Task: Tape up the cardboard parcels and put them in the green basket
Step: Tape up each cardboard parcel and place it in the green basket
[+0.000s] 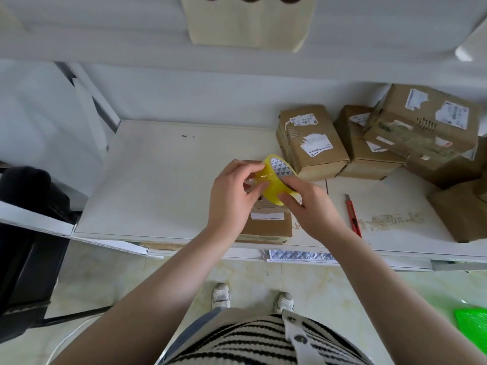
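Observation:
A yellow tape roll [274,185] is held up over a flat cardboard parcel [266,222] that lies at the table's front edge. My right hand [308,206] grips the roll from the right and below. My left hand [234,191] pinches at the roll's outer face with curled fingers, where the tape's end lies. Several more cardboard parcels [313,143] are piled at the back right of the white table [158,180]. A corner of the green basket [473,327] shows on the floor at the lower right.
A red utility knife [353,216] lies on the table right of my hands. Another brown box [463,209] sits at the right edge. A black chair [29,233] stands to the left. Torn tape residue marks the table near the knife.

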